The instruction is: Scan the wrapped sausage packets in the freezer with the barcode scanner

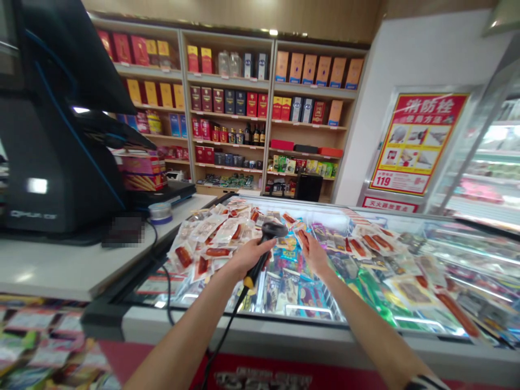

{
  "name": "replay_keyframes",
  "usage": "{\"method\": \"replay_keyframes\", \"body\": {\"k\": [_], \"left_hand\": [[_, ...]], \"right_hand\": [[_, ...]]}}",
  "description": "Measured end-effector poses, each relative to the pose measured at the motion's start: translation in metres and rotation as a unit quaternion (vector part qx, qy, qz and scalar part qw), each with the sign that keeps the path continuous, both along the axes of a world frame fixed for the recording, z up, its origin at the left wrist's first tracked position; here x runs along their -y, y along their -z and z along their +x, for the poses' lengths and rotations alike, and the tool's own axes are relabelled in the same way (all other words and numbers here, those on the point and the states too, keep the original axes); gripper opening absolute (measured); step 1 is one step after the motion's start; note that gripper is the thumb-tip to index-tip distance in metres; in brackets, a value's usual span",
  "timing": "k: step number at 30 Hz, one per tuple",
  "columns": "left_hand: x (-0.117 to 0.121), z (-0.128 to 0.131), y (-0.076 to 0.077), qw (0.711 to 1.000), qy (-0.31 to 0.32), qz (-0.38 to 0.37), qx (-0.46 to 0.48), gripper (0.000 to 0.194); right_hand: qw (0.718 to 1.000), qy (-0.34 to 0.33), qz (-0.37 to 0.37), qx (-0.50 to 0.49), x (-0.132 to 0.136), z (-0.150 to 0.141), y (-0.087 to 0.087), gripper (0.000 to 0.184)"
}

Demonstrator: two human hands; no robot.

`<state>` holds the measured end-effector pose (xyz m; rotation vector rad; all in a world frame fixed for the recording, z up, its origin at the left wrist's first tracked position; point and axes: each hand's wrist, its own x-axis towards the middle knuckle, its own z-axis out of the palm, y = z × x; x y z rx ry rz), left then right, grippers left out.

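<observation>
My left hand [248, 257] is closed around the handle of a black corded barcode scanner [273, 230], its head pointing up and to the right. Just right of the scanner, my right hand [313, 253] grips a small packaged sausage [303, 236] in clear wrapping. Both hands are above the glass top of a chest freezer [284, 319]. A heap of vacuum-packed sausages [219, 252] lies on the glass to the left of my hands. More packed sausages [377, 242] are spread out on the right side.
A counter [52, 271] on the left carries a black checkout terminal [60, 162] and a roll of tape [160, 211]. The scanner's cable [221, 341] hangs down over the freezer's front. Behind stand shelves of boxed goods [229, 102] and a red fire-hydrant sign [418, 143].
</observation>
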<state>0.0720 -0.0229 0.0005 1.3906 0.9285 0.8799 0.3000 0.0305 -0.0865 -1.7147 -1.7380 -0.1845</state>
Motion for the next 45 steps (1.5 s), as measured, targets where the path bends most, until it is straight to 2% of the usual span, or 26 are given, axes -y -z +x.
{"method": "replay_keyframes", "body": {"k": [4, 14, 25, 36, 40, 45], "left_hand": [[0.002, 0.005, 0.0, 1.0, -0.003, -0.007, 0.002, 0.035], [-0.003, 0.014, -0.001, 1.0, 0.007, 0.001, 0.003, 0.039], [-0.008, 0.022, 0.006, 1.0, 0.005, 0.006, 0.029, 0.038], [-0.004, 0.02, 0.005, 0.999, 0.012, 0.006, 0.033, 0.037], [-0.006, 0.013, 0.006, 0.999, -0.009, 0.0, 0.052, 0.038], [-0.011, -0.008, 0.007, 0.997, -0.071, 0.001, 0.034, 0.037]], "right_hand": [[1.0, -0.006, 0.03, -0.004, 0.001, -0.002, -0.001, 0.042], [0.999, 0.049, 0.002, -0.011, 0.011, -0.006, -0.012, 0.045], [0.997, 0.07, -0.003, -0.028, 0.015, -0.018, -0.014, 0.046], [0.997, 0.07, 0.003, -0.023, 0.018, -0.034, -0.018, 0.047], [0.992, 0.126, -0.011, 0.016, 0.015, -0.02, -0.018, 0.047], [0.968, 0.231, -0.028, 0.097, 0.012, 0.026, -0.013, 0.041]]}}
